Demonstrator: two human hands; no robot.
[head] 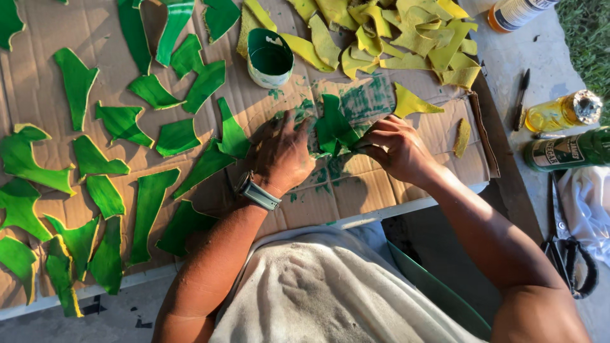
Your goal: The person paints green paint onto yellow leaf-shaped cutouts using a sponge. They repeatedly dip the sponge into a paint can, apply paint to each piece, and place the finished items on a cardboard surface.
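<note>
Fingers of the right hand [395, 147] pinch the edge of a green-painted piece [333, 126], a narrow grip closed on its right side. The left hand [279, 152], with a grey watch [257, 192] at the wrist, presses down on the piece's left side, fingers bent; whether they clasp it or only hold it flat I cannot tell. The piece lies on a paint-smeared sheet of cardboard [356, 190] that covers the tabletop [394, 208], about midway across it. Just beyond the hands stands a cut-down cup [270, 57] with green paint inside. Yellow unpainted pieces [394, 38] are heaped at the far right of the cardboard, one lying just beside the right hand. Painted green pieces [121, 165] spread out to the left, mostly apart from one another. Off to the right sit a pen [521, 98], a yellow bottle [562, 111], a green bottle [565, 151] and scissors [565, 241].
</note>
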